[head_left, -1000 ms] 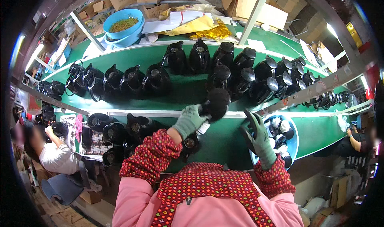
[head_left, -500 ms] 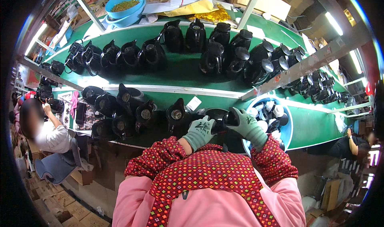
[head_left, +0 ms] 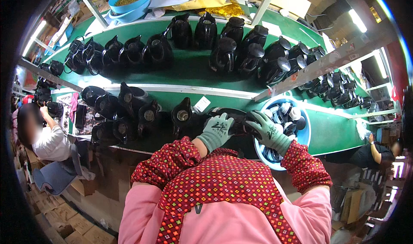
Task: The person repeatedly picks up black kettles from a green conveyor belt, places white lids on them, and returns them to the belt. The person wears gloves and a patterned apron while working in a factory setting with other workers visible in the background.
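A black jug (head_left: 238, 124) lies on its side between my hands at the near edge of the green bench. My left hand (head_left: 218, 131), in a pale green glove, is closed round its body. The gloved right hand (head_left: 267, 130) wraps the jug's right end, where a dark rounded part, seemingly a lid, shows under the fingers. How that part joins the jug is hidden. Just left of my left hand stands an open-topped black jug (head_left: 181, 116), with a small white card (head_left: 201, 104) behind it. Beside my right hand is a blue basin (head_left: 307, 134) holding black and white lids (head_left: 295, 113).
Several open jugs (head_left: 112, 104) crowd the bench's left side. On the raised green shelf (head_left: 189, 72) stand rows of jugs, lidded ones (head_left: 249, 57) towards the right. A slanting metal post (head_left: 318, 67) rises beyond the basin. One person (head_left: 51, 138) sits at left, another (head_left: 373, 153) at far right.
My right hand has turned over and now covers the jug's right end, with the dark end piece brought against the body. The left hand keeps its hold. The whole view has shifted slightly.
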`<state>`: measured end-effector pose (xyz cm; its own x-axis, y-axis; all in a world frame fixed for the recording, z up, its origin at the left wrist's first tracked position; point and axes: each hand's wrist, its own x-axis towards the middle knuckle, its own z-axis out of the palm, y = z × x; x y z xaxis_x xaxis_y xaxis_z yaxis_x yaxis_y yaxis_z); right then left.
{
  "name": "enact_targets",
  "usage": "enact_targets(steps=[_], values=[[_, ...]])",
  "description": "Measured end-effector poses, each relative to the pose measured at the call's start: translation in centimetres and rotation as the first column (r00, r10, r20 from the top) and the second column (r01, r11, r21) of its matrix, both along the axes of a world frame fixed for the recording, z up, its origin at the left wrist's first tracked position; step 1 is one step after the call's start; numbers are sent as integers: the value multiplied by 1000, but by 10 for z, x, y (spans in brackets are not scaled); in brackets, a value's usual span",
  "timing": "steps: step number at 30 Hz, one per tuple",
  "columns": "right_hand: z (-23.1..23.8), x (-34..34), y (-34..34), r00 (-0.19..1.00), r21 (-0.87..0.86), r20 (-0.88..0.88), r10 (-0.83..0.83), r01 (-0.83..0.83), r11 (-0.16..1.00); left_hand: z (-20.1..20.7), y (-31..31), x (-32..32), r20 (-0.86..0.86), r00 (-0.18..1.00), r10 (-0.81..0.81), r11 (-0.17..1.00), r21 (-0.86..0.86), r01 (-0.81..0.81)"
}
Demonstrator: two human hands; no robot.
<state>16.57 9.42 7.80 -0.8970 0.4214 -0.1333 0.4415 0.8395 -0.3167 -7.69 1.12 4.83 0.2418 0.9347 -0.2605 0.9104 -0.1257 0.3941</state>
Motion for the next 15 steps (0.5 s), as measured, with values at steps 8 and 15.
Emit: enact_targets(steps=[8,15], values=[[4,-1,7,999,92,30,14,-17,996,-13,4,-2,82,997,13,987,161,-26],[26,-26,9,806,-315,189,-561,591,743,-5,11,-3,111,994,-6,994,111,-6]])
